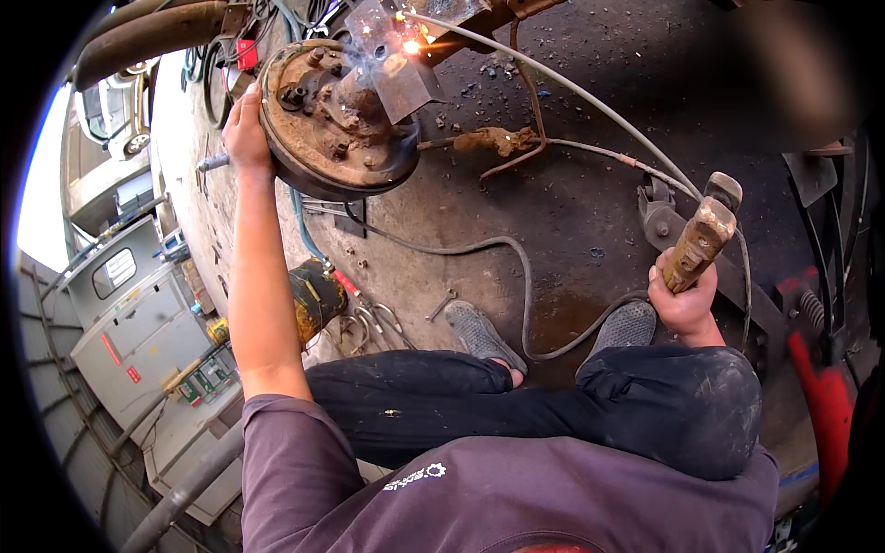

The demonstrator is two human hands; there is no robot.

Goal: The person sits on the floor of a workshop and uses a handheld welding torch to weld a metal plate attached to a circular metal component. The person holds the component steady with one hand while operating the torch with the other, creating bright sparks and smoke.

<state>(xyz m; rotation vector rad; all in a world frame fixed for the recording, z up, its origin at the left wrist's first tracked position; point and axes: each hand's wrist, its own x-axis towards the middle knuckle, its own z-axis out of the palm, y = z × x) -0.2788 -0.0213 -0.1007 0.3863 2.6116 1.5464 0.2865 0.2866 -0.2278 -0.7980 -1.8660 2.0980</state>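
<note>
On the left, my left hand (247, 138) grips the edge of a rusty round brake drum (290, 138), its fingers partly behind the rim. My right hand (687, 300) is closed around the worn brown handle of a welding electrode holder (701, 244). From the holder's jaws a long thin welding electrode (572, 85) reaches up and left toward a bright arc (410, 46) with sparks and smoke. The arc burns beside a bare metal plate (406, 85) against a rusty axle beam (475, 28), next to the drum.
A dark cable (498, 241) winds over the floor between my shoes. Near my left knee lie a yellow-black cylinder (318, 295) and a blue hose (307, 226). A rusty pipe (512, 175) crosses ahead. Red and dark metal parts (820, 396) stand at the right, a grey cabinet (138, 332) at the left.
</note>
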